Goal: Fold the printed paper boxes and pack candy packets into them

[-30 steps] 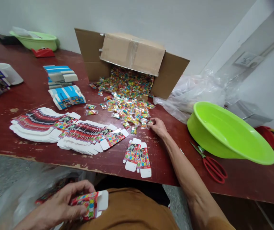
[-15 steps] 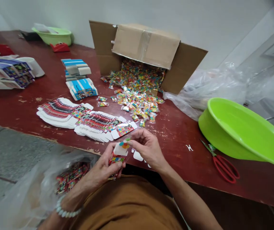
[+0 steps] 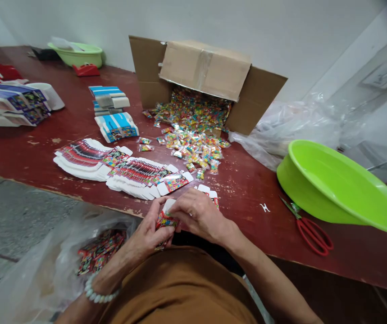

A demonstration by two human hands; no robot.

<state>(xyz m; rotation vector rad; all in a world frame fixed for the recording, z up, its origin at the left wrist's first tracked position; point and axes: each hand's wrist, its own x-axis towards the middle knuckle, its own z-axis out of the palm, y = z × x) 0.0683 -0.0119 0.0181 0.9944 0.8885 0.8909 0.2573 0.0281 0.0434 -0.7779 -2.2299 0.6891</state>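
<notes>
My left hand [image 3: 147, 236] is closed around a small red printed carton [image 3: 166, 220], held upright near the table's front edge with its white flap up. Curled over the carton's top is my right hand [image 3: 203, 213], its fingers pressed together; whatever they hold is hidden. Just beyond my hands lie a flat carton [image 3: 175, 182] and fanned rows of flat red cartons [image 3: 139, 173]. A few more cartons [image 3: 210, 193] show partly behind my right hand. Small wrapped candy packets [image 3: 196, 148] spill toward me from a cardboard box [image 3: 203, 63].
On the right stand a green basin [image 3: 321, 193] and red-handled scissors [image 3: 311, 234]. Blue cartons [image 3: 117, 127] and purple cartons [image 3: 14, 103] are stacked at left. A plastic bag [image 3: 54, 252] of filled-looking red cartons hangs below the table edge, beside my left forearm.
My right hand has moved down and left onto the carton's top. The colourful candy packet that it pinched above the opening is now out of sight. The left hand keeps its hold.
</notes>
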